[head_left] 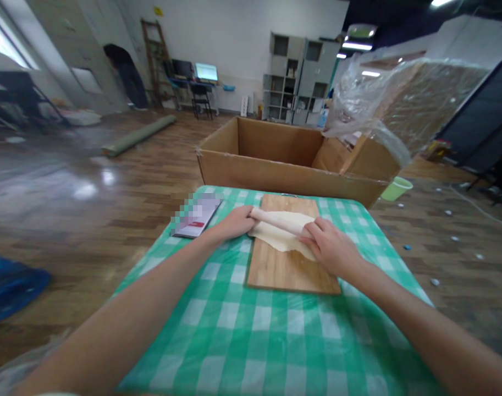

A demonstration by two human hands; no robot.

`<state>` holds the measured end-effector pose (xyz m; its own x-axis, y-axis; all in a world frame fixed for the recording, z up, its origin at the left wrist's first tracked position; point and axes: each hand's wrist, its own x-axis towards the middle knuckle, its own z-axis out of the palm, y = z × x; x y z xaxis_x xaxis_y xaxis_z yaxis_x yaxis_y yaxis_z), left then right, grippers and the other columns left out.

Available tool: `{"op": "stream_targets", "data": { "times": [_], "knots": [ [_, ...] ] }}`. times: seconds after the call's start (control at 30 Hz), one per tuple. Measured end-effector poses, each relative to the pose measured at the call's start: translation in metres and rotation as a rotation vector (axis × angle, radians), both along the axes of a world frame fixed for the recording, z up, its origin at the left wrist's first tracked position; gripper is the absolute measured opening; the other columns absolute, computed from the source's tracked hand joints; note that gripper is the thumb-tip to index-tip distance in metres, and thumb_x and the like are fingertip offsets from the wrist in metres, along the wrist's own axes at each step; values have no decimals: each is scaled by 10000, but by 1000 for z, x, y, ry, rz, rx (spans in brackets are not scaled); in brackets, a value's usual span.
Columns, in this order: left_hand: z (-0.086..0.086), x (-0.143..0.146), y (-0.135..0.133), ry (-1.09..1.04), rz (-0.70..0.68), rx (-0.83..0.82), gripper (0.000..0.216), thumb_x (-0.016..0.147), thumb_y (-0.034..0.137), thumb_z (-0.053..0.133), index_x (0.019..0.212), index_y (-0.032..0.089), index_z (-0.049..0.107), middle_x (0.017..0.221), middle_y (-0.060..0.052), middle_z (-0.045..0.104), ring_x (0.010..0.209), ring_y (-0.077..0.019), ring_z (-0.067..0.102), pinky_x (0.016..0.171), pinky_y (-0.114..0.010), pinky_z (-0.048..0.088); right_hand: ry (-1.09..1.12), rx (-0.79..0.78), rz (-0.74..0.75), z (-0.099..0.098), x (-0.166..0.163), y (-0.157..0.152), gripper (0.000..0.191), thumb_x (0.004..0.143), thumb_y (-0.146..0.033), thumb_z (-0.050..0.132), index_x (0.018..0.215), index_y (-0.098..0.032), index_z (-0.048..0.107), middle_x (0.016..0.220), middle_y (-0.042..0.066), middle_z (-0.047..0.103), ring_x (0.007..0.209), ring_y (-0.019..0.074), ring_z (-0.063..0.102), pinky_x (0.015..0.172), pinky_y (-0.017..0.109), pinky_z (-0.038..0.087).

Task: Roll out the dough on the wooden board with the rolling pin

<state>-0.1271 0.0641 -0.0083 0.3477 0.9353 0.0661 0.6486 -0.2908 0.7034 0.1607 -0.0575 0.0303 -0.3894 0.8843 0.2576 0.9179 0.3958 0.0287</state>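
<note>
A pale rolling pin [280, 221] lies aslant across a thin, flat sheet of dough [282, 240]. My left hand [236, 221] is closed on the pin's left end, beside the board's left edge. Around its right end the fingers of my right hand [331, 245] are wrapped, over the dough's right side. Beneath the dough is a wooden cutting board [294, 273], its near part bare. Part of the dough is hidden by the pin and my right hand.
The board rests on a table with a green-and-white checked cloth [234, 341]. A grey flat packet [201, 217] lies at the table's far left. Behind the table stands a large open cardboard box [275, 165]; a green bin [397, 188] is right of it. A person [127, 74] bends over far left.
</note>
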Motion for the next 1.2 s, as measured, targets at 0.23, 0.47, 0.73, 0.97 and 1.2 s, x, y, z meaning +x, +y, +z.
{"op": "stream_targets", "data": {
  "times": [0.23, 0.47, 0.73, 0.97, 1.2],
  "knots": [
    [7, -24, 4, -146, -151, -91, 212, 627, 211, 593, 776, 191, 742, 869, -32, 765, 885, -252, 682, 788, -318, 518, 70, -67, 168, -12, -9, 18, 350, 1112, -325, 495, 1400, -187, 640, 1196, 151, 666, 1115, 297, 635, 972, 423, 515],
    [10, -27, 5, -411, -50, -351, 454, 617, 282, 568, 979, 133, 799, 754, -65, 718, 641, -184, 577, 571, -282, 409, 67, -71, 248, -10, -5, 8, 392, 1094, -273, 481, 1445, -196, 640, 1178, 155, 671, 1102, 311, 637, 997, 479, 541],
    [18, -11, -18, -204, -44, -224, 526, 778, 523, 740, 1168, 171, 735, 817, -43, 741, 721, -212, 667, 594, -280, 450, 186, -87, 360, -20, -4, -10, 450, 1095, -251, 457, 1527, -228, 581, 1500, 119, 658, 1422, 302, 581, 1178, 547, 503],
    [21, -12, -22, -256, -4, -364, 664, 673, 512, 875, 1213, 149, 739, 918, -75, 801, 736, -231, 713, 585, -287, 485, 79, -60, 417, -19, -8, -34, 543, 1078, -186, 443, 1618, -203, 499, 1652, 121, 516, 1548, 309, 466, 1219, 550, 481],
    [5, -13, -16, -291, 69, -274, 445, 635, 435, 872, 975, 157, 794, 913, -68, 813, 787, -233, 720, 667, -298, 501, 26, -34, 450, -20, -12, -53, 528, 1080, -207, 461, 1607, -181, 496, 1686, 125, 472, 1543, 330, 457, 1226, 549, 461]
  ]
}}
